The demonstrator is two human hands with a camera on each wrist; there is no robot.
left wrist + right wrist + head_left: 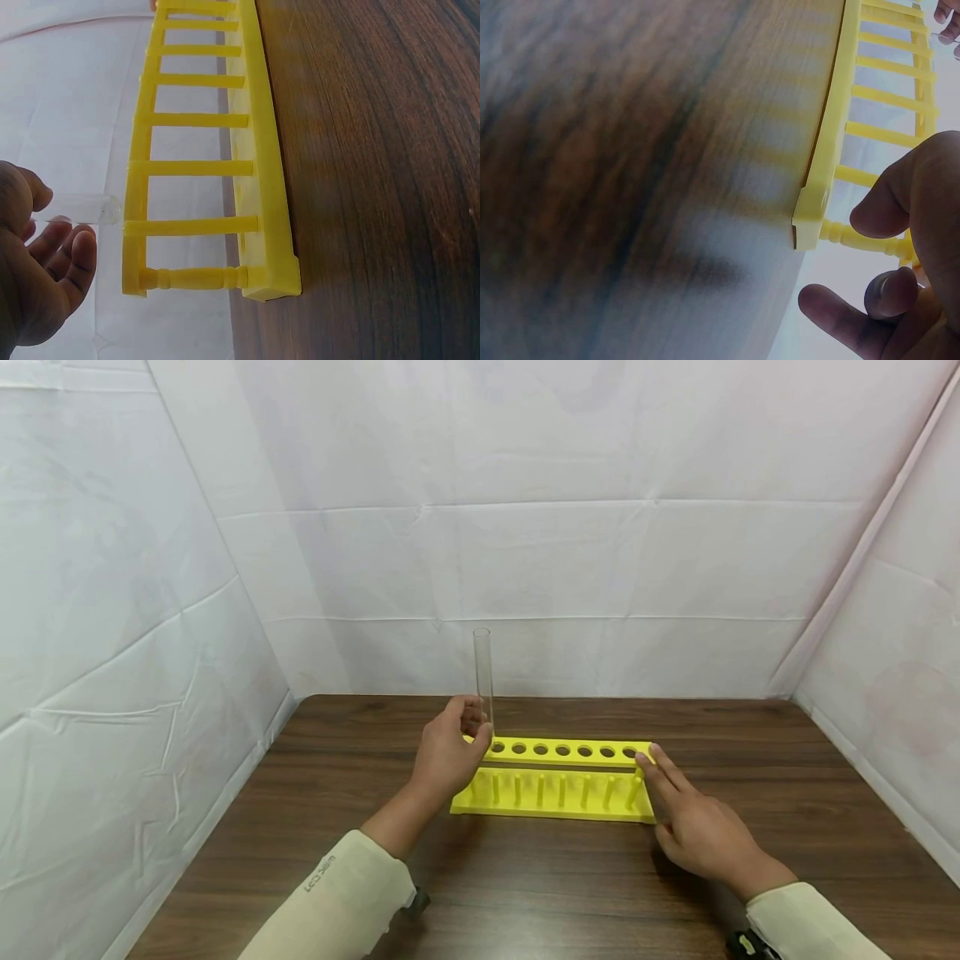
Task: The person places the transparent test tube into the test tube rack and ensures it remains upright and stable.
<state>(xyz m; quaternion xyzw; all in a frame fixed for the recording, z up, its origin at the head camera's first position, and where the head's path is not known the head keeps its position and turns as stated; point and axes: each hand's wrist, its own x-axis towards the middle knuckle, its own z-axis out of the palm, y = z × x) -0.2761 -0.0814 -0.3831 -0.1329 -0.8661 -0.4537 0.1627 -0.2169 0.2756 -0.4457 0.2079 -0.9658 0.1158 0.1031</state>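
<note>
My left hand (pixel 450 747) pinches a clear glass test tube (pixel 483 664) between thumb and fingers, upright above the left end of a yellow test tube rack (pixel 555 814). In the left wrist view, the tube's rounded bottom (pixel 111 210) is just short of the rack's top plate (pixel 135 180), beside my left hand (pixel 45 262). At the rack's right end, my right hand (pixel 701 827) rests its outstretched fingers on the top plate's corner. The right wrist view shows its thumb (pixel 885 202) apart from the rack's end post (pixel 862 238).
The rack stands on a dark wood-grain table (pixel 525 877), with a row of round holes on top and upright pegs below. White cloth walls (pixel 555 560) enclose the table at the back and both sides.
</note>
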